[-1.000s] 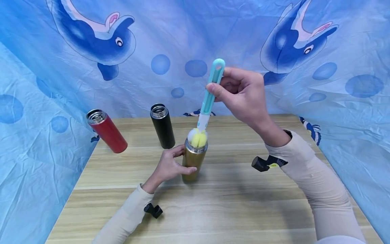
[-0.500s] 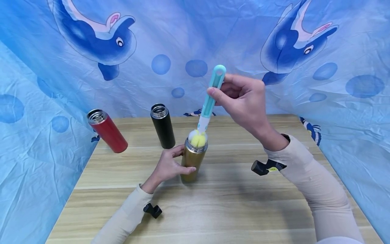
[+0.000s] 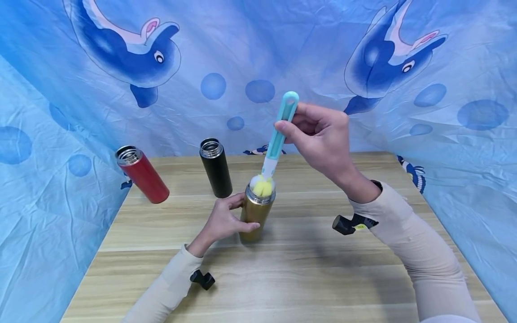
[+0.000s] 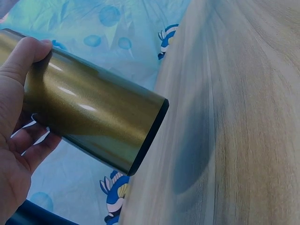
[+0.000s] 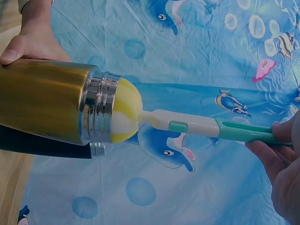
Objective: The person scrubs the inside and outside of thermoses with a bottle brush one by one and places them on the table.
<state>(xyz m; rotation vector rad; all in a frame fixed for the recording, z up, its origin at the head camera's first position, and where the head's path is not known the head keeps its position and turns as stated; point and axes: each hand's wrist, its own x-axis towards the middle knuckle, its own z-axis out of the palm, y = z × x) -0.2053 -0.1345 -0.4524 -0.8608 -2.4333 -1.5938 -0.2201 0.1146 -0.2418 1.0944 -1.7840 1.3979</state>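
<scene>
My left hand (image 3: 226, 220) grips a gold thermos bottle (image 3: 255, 220) around its body, thumb across the front. In the left wrist view the bottle's dark base (image 4: 149, 137) hangs clear of the wooden table. My right hand (image 3: 321, 139) pinches the turquoise handle of a bottle brush (image 3: 276, 142) between thumb and fingers. The brush's yellow and white sponge head (image 5: 125, 110) sits partly inside the bottle's steel mouth (image 5: 99, 108), its rounded back bulging out of the opening. The rest of the sponge is hidden within.
A black thermos bottle (image 3: 217, 172) stands uncapped behind the gold one. Farther left is an uncapped red thermos bottle (image 3: 146, 177). A blue dolphin-print sheet (image 3: 258, 58) closes off the back and sides of the wooden table (image 3: 307, 278).
My right hand has come down with the brush, and the sponge head has sunk a little deeper into the gold bottle's mouth. The left hand keeps its grip, almost still.
</scene>
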